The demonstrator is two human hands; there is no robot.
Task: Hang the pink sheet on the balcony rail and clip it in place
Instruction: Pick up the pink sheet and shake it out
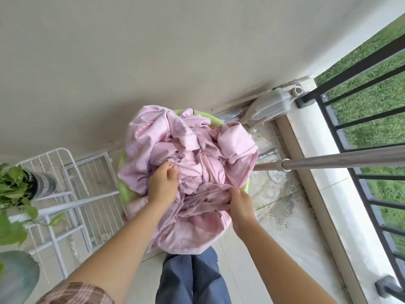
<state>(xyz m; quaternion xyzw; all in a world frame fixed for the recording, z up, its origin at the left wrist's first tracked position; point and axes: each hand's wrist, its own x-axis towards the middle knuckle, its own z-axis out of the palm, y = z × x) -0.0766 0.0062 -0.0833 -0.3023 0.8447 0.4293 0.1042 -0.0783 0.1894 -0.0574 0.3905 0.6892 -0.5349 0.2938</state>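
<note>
Snagging is the likeliest trouble. The pink sheet (pixel 188 154) lies crumpled in the green basin (pixel 125 189) on the floor (pixel 285 227) and spills over the basin's near rim, with both hands working in the heap. The left hand (pixel 163 185) has its fingers curled into a fold near the middle. The right hand (pixel 241 205) pinches a gathered edge at the near right rim. Lifted by two such folds, the sheet would probably come up twisted, trail on the stained floor, or drag the light basin along.

On the left stand a potted plant (pixel 15 185) and a white drying rack (pixel 72 194), near enough to catch a swung corner. On the right, a steel pole (pixel 328 161) crosses between the basin and the black balcony rail (pixel 361 62), so the sheet will likely have to pass over it. Nothing to clip it with shows.
</note>
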